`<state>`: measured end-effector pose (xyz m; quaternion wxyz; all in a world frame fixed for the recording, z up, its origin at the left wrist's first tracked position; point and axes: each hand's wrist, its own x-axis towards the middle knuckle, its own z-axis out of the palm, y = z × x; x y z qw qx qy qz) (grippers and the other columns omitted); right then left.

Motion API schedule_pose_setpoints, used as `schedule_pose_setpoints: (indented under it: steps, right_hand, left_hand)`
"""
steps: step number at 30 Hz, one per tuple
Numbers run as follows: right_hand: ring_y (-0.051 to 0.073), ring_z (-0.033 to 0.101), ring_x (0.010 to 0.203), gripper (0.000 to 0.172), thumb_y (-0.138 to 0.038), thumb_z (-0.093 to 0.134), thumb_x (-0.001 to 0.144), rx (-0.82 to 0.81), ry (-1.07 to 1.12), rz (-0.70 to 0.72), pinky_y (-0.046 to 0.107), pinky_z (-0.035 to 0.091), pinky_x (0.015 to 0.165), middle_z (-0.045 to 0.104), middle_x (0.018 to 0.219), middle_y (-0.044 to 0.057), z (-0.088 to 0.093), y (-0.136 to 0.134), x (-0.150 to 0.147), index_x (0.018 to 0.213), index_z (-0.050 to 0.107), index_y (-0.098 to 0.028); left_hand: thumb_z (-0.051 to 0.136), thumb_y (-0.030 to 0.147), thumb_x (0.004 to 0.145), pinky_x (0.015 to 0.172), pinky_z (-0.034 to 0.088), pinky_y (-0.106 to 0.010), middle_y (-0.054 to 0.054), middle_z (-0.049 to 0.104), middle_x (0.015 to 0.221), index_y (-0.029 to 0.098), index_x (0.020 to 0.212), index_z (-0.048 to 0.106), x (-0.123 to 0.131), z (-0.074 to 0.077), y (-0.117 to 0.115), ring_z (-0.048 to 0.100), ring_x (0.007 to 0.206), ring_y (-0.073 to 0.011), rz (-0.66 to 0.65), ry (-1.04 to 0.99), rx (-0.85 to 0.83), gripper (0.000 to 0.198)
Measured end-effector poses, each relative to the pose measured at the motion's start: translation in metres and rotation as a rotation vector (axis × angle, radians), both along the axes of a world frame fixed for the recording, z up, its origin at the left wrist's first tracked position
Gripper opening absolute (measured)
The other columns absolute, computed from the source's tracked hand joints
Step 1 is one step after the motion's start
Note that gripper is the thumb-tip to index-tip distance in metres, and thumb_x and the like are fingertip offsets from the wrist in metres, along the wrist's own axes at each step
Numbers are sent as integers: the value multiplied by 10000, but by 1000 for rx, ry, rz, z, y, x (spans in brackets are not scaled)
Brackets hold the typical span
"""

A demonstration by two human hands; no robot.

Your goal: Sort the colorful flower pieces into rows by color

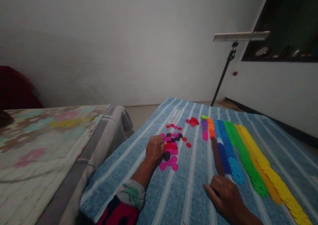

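My left hand (155, 149) reaches into a loose pile of flat round plastic discs (171, 145) in pink, red and black. Its fingers are bent and pressed together at the pile's left edge; what they pinch, if anything, is hidden. Near the bottom ends of the brown row (217, 155) and the dark blue row (225, 160), my right hand (225, 195) rests on the striped cloth, fingers curled under, thumb pointing left, no disc visible in it. Overlapping discs also form light blue, green (250, 165), orange-yellow and yellow rows (270, 175).
A small red heap (192, 121) lies beyond the mixed pile, near a short purple and pink row (204, 129). Blue striped cloth (139, 158) covers the table. To the left stands a bed-like surface with a floral cover (49, 145). Behind is a lamp on a stand (225, 72).
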<state>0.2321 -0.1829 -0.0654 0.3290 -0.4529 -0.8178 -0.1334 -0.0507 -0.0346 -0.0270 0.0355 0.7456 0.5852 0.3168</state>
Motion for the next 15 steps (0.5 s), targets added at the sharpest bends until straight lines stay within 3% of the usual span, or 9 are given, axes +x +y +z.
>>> schedule_pose_setpoints:
  steps: [10,15]
  right_hand:
    - [129,488,532,401,-225,454,1009,58,-1,2,280,302,598,510,566,-3,1,1,-3,612,502,-194]
    - [133,491,540,395,-218,444,1011,37,-19,-7,283,300,604,512,573,0,2,1,-6,622,505,-194]
  left_hand:
    - [536,173,795,1036,423,-408,-123,674,1185,146,1097,675,-9,-8,9,561,1128,-271,8,9,-8,333]
    - [539,189,800,1035,421,-411,-118,680,1152,170,956,702,-10,-11,9,569,1121,-261,-20,-3,-2,226]
